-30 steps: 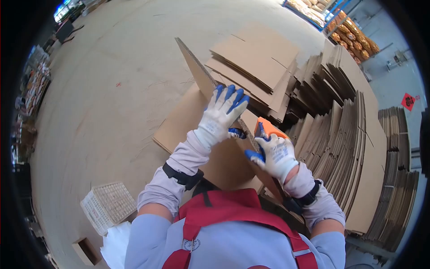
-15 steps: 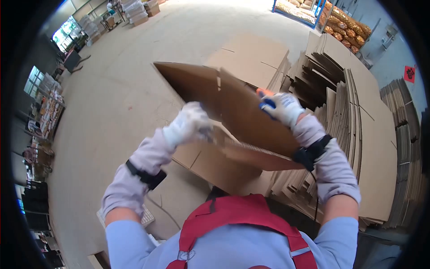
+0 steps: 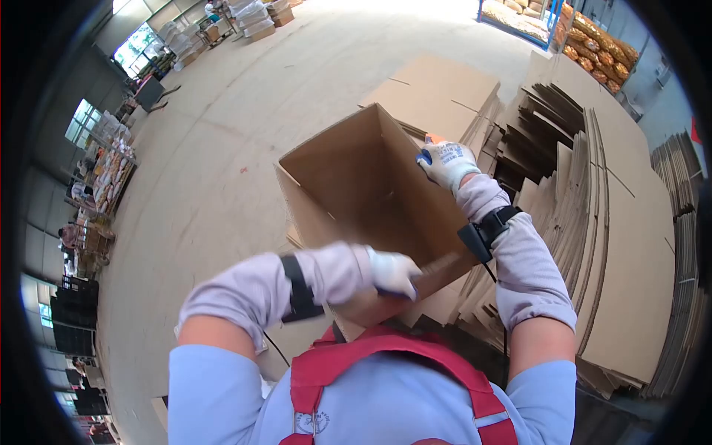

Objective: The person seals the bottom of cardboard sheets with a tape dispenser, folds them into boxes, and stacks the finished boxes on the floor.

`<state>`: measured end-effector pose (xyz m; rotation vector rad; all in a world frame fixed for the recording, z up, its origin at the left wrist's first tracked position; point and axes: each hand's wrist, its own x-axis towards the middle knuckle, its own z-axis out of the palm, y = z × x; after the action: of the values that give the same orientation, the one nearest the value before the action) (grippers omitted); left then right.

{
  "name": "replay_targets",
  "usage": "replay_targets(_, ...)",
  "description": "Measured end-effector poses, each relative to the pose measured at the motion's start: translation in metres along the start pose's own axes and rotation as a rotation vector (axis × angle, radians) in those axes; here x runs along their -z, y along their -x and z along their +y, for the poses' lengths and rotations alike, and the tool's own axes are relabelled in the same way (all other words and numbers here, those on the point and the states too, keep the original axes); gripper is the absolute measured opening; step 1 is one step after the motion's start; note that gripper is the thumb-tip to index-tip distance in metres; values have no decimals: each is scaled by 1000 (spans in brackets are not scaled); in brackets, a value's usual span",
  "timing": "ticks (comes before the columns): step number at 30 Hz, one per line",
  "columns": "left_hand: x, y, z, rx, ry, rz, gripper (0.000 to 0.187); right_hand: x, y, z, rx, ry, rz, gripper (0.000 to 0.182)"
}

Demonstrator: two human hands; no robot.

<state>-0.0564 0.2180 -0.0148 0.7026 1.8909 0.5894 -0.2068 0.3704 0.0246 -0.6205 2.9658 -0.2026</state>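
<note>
A cardboard box (image 3: 348, 167) stands opened out in front of me, its top facing up and its inside in shadow. My right hand (image 3: 449, 163), in a white glove with blue fingers, is closed on the upper edge of the box's right wall. A small orange thing (image 3: 434, 139) shows at its fingertips; I cannot make out what it is. Smeared by motion, my left hand (image 3: 394, 274) is at the near side of the box, close to the near wall. Its gloved fingers are too blurred to read.
Flat cardboard sheets (image 3: 445, 93) lie stacked behind the box. More folded cardboard (image 3: 575, 222) stands in leaning rows on my right. Filled net sacks (image 3: 599, 48) are at the far right, beside a blue-framed rack (image 3: 552, 26). Concrete floor (image 3: 200, 170) stretches to the left.
The flattened, slanting cardboard has opened into a four-sided box. My left hand has moved right and down to its near side. My right hand stays at the right wall, slightly further left.
</note>
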Motion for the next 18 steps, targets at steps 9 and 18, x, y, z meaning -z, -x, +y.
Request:
replay_targets(9,45,-55,-61,352,-761,-103,47,-23,-7,-4,-72,35,77,34)
replay_targets(18,155,84,-112,304,-513,969,47,-9,-9,-15,-67,50,172,30)
